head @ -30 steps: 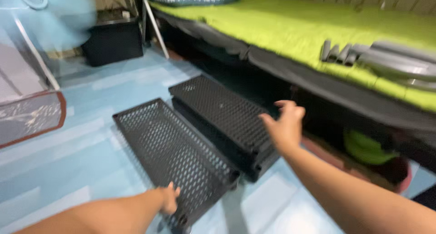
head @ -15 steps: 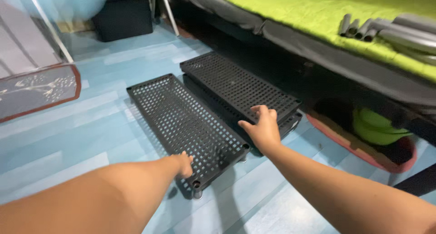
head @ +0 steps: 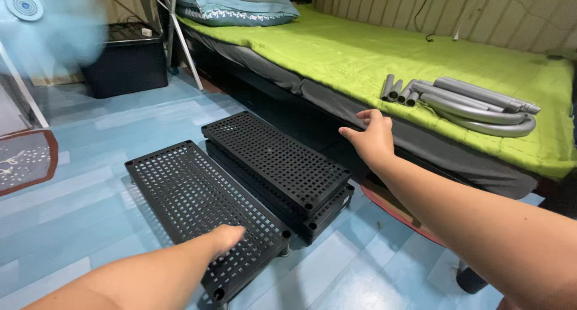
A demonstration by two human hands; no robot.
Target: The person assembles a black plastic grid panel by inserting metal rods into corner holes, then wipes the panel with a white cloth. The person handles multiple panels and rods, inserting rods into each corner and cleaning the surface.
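A: What fills the frame, starting with the biggest thing?

B: The bed with the lime-green sheet (head: 384, 51) runs from the upper middle to the right edge. A bundle of grey metal tubes (head: 463, 99) lies on it at the upper right, some straight, some curved.

A: And on the floor?

B: The pale blue floor (head: 90, 190) takes the left and bottom. Two groups of black perforated plastic shelf panels lie on it in the centre. The stack of panels (head: 276, 159) sits nearer the bed, at least two deep. A single panel (head: 180, 196) lies flat just beside the stack, toward the lower left.

A: Has any assembly been done?

B: As far as I can judge, none. No tube stands in any corner socket, the tubes are all on the bed, and the panels are loose on the floor.

A: Where are the hands?

B: The left hand (head: 228, 236) rests palm down on the near end of the single panel, fingers flat on its grid, at lower centre. The right hand (head: 371, 135) is in the air right of centre, fingers spread and slightly curled, holding nothing, between the stack and the tubes.

A: Anything smaller?

B: A dark storage box (head: 126, 60) at the upper left, and a blurred fan (head: 27, 6) in the corner.
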